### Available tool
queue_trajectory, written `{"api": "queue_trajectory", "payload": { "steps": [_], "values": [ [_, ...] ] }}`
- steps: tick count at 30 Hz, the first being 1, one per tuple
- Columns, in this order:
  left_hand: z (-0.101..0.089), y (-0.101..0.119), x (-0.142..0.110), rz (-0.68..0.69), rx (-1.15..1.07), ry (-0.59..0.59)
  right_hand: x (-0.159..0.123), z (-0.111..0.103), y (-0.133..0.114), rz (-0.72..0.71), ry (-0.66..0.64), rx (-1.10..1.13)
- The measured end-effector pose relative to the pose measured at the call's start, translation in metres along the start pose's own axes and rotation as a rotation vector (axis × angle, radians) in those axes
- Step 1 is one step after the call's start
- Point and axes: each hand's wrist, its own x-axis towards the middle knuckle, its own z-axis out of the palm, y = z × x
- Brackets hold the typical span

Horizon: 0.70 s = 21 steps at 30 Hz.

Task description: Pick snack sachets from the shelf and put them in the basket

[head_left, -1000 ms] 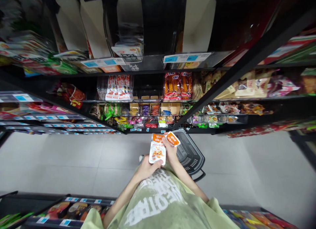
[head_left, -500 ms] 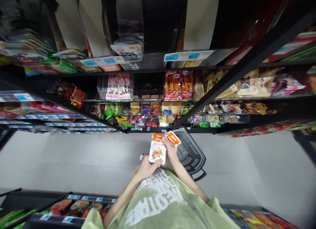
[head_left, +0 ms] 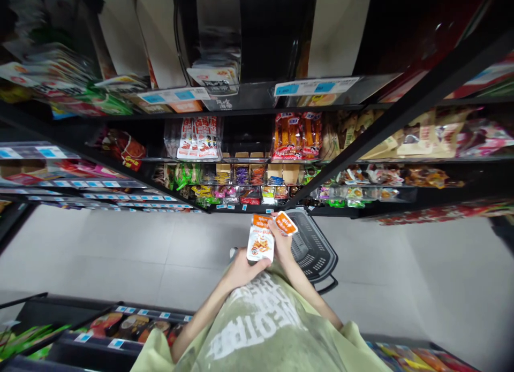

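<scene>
My left hand point(head_left: 246, 267) is closed on the lower end of a white and orange snack packet point(head_left: 261, 243), its thumb lying across the bottom edge. A second snack packet point(head_left: 286, 223), with the same orange band, sticks out at an angle from my right hand point(head_left: 282, 244). The right fingers also lie against the upper right edge of the first packet. Both packets are in front of my chest, printed faces up. Just right of my right hand, a dark grey shopping basket point(head_left: 315, 249) is partly hidden by the hand and forearm.
Black shelves of packaged snacks point(head_left: 297, 134) run across the front, with price labels point(head_left: 317, 87) along the edges. Behind me on the left stands another display shelf point(head_left: 92, 340), with a bin of colourful packets point(head_left: 417, 356) at the lower right. Grey tiled floor point(head_left: 193, 238) lies between.
The whole view has shifted slightly, with shelves and hands appearing a little further right. Both hands keep their hold on the packets.
</scene>
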Motion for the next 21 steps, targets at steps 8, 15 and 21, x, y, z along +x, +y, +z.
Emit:
{"api": "queue_trajectory", "payload": {
  "steps": [8, 15, 21],
  "values": [
    [0.001, 0.0, 0.0, 0.013, 0.039, 0.016, 0.003, -0.006, 0.008, -0.003, -0.016, -0.004],
    [0.002, 0.003, 0.003, 0.023, 0.044, 0.041, 0.006, -0.007, 0.008, 0.006, -0.075, -0.072],
    [0.002, -0.001, 0.004, 0.009, 0.097, 0.046, 0.01, -0.009, 0.011, -0.046, -0.097, -0.195]
  ]
}}
